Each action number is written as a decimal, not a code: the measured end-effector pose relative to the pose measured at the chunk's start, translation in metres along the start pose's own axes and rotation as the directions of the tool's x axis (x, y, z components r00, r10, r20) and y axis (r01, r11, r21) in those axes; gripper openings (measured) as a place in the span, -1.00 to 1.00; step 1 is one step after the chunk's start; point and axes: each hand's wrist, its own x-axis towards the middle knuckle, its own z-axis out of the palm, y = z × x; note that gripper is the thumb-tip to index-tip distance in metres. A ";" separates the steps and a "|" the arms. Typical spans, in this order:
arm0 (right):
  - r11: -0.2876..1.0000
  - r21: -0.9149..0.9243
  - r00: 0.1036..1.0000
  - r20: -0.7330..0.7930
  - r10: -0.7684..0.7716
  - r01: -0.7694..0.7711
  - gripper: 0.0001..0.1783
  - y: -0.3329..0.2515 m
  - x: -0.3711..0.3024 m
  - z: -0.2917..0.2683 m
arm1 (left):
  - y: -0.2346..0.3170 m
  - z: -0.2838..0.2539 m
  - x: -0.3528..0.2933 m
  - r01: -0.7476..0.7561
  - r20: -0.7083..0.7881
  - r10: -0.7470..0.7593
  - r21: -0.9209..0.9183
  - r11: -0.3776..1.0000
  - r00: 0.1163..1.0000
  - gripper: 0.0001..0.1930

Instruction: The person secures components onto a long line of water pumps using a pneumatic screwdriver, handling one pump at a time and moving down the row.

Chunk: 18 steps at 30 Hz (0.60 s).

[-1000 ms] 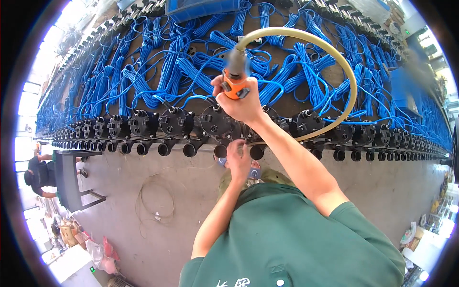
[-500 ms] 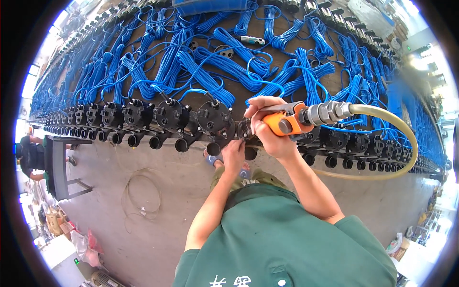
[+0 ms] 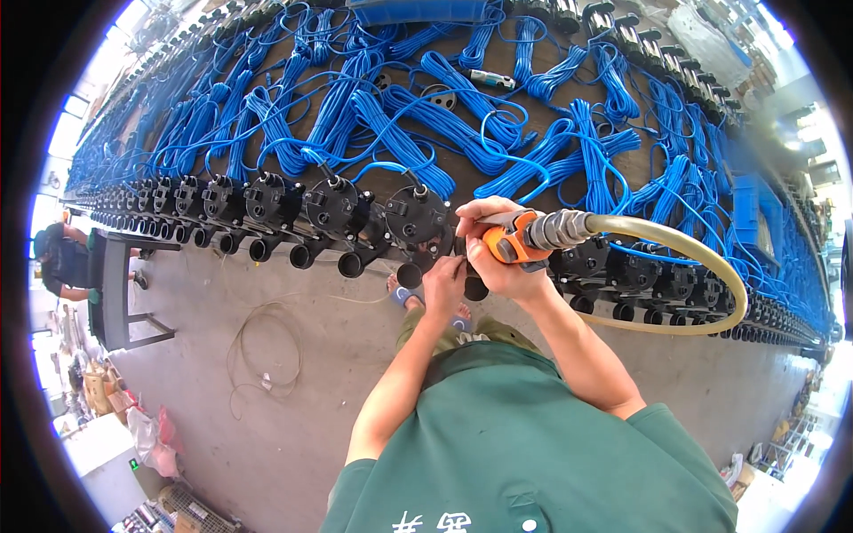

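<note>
My right hand (image 3: pixel 514 274) is wrapped round an orange air gun (image 3: pixel 503 245). A metal coupling (image 3: pixel 560 229) joins the gun to a yellowish hose (image 3: pixel 702 255) that loops off to the right. The gun's front end is hidden by my fingers. Just to its left, my left hand (image 3: pixel 442 282) has its fingers pinched together at the lower edge of a black part on the bench edge; whatever they hold is hidden. Right above that hand sits a black round housing (image 3: pixel 414 218) with a blue cable coming out of its top.
Similar black housings (image 3: pixel 334 209) line the bench edge on both sides. Bundled blue cables (image 3: pixel 400 142) cover the bench, with a blue bin (image 3: pixel 418 11) at the back. A coiled thin tube (image 3: pixel 267 351) lies on the floor. Another person (image 3: pixel 67 258) is at the far left.
The air gun has tilted and its coupling has moved left, drawing the hose along. My left hand stays at nearly the same spot. The bench has shifted slightly right in view.
</note>
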 end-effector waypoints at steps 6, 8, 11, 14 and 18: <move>1.000 0.020 0.997 0.078 -0.006 0.005 -0.72 0.002 0.005 -0.004 | 0.023 -0.003 0.005 0.071 -0.029 -0.069 0.055 0.996 0.997 -0.84; 0.999 -0.030 0.998 0.065 -0.010 0.012 -0.71 0.003 0.006 -0.005 | 0.066 -0.033 0.034 0.097 0.083 -0.110 0.145 0.985 0.991 -0.85; 0.987 -0.088 0.988 0.083 -0.128 0.135 -0.71 0.003 0.009 -0.006 | 0.122 -0.083 0.107 -0.247 0.291 0.207 0.108 0.963 0.934 -0.86; 0.978 -0.204 0.995 0.093 -0.035 0.053 -0.65 -0.007 0.012 0.000 | 0.143 -0.087 0.174 -0.619 0.844 0.310 0.033 0.784 0.437 -0.84; 0.921 -0.146 0.933 0.038 -0.359 0.361 -0.56 -0.038 0.018 -0.005 | 0.155 -0.038 0.183 -0.589 0.982 0.171 -0.185 0.787 -0.081 -0.73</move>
